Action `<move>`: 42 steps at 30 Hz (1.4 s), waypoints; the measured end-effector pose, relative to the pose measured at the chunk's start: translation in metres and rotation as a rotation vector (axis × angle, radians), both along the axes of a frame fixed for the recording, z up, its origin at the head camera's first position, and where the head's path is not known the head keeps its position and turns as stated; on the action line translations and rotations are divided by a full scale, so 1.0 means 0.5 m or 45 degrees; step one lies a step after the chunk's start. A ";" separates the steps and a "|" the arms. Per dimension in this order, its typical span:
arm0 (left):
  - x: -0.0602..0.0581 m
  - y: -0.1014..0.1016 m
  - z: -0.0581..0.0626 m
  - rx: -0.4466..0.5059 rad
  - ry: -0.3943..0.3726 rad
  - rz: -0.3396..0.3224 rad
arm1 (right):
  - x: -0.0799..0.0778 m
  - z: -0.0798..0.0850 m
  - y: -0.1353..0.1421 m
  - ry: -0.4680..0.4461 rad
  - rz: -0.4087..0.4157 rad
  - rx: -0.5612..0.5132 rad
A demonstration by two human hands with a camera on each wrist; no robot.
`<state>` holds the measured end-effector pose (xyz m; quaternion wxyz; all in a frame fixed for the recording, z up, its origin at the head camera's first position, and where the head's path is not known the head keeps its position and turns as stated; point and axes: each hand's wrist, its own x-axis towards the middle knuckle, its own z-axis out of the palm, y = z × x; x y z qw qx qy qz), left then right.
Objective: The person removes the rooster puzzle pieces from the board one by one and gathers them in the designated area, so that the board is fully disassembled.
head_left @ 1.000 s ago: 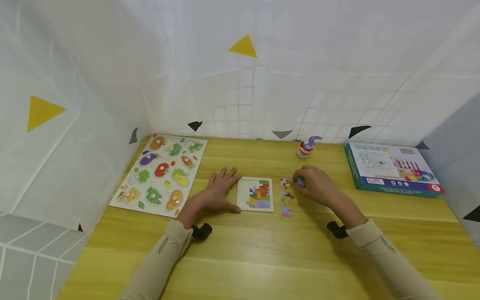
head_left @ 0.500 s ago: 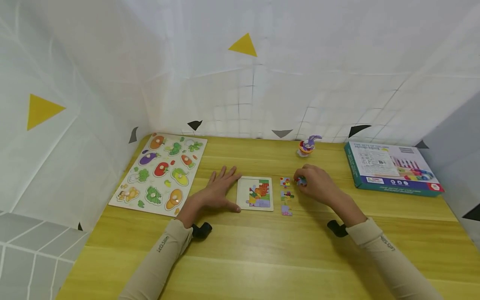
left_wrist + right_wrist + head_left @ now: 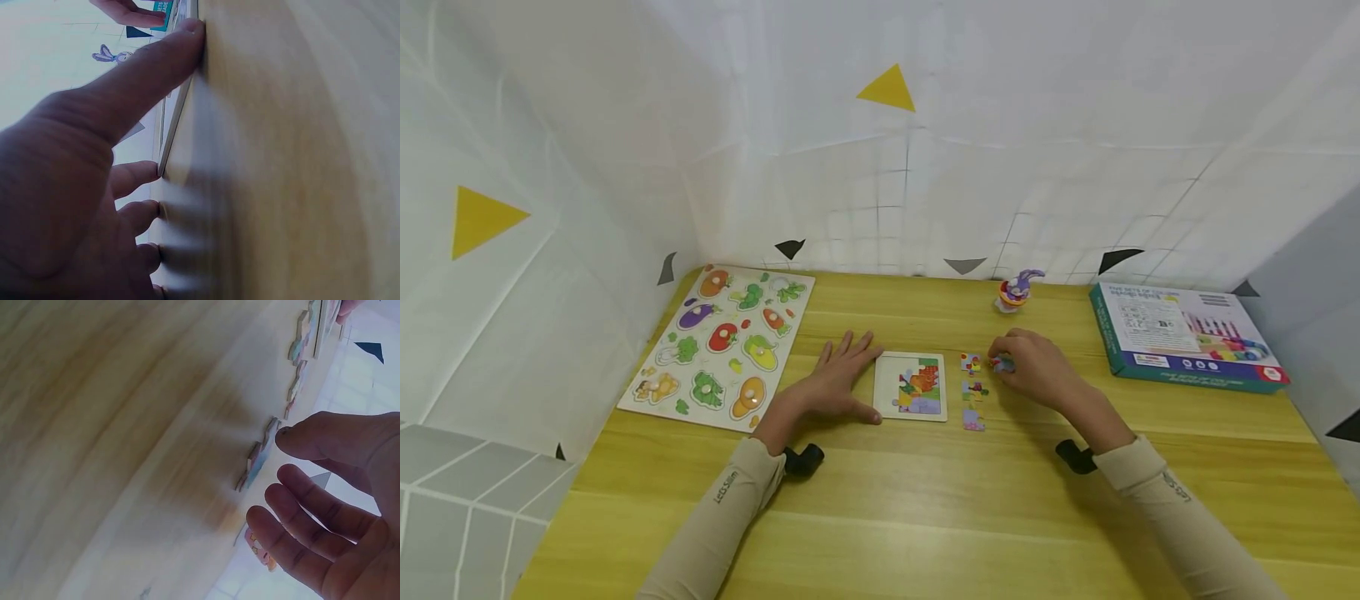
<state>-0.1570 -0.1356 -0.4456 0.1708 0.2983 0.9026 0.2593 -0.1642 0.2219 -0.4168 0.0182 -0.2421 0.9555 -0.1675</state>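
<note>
The puzzle board (image 3: 886, 387) is a small white-framed tray, partly filled with pieces that form a colourful picture. My left hand (image 3: 838, 383) lies spread on the table at its left side; in the left wrist view the thumb (image 3: 144, 78) and index fingertip touch the board's edge. To the right of the board, my right hand (image 3: 1033, 371) pinches a light-blue puzzle piece (image 3: 1003, 364) between thumb and index finger, low at the tabletop. In the right wrist view the thumb meets the piece's (image 3: 259, 456) edge; the index finger is mostly hidden. Loose puzzle pieces (image 3: 973, 419) form a column between board and hand.
A vegetable peg puzzle (image 3: 730, 367) lies at the left of the wooden table (image 3: 880, 517). A purple rabbit toy (image 3: 1015, 292) stands at the back. A flat boxed set (image 3: 1183, 337) lies at the back right. White sheeting hangs behind the table.
The piece at my right fingertips has turned slightly and shows more light blue. My left hand and the board have stayed in place.
</note>
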 end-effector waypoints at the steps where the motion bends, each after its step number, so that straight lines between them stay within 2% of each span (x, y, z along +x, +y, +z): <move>1: 0.000 0.000 0.000 -0.003 -0.002 0.000 | 0.000 0.002 -0.001 0.003 0.000 0.003; 9: 0.001 0.002 0.004 -0.005 -0.009 0.007 | 0.009 0.011 -0.014 -0.009 -0.004 -0.016; 17: 0.004 0.000 0.002 -0.006 -0.007 0.015 | 0.023 0.015 -0.051 0.027 0.057 -0.099; 29: 0.003 0.001 0.005 -0.001 0.004 0.004 | 0.030 0.018 -0.102 -0.021 0.070 -0.104; 36: 0.002 0.003 0.006 -0.011 0.005 -0.001 | 0.036 0.015 -0.126 0.001 0.130 -0.120; 42: 0.003 0.002 0.005 -0.009 0.002 0.007 | 0.039 0.015 -0.150 -0.025 0.150 -0.148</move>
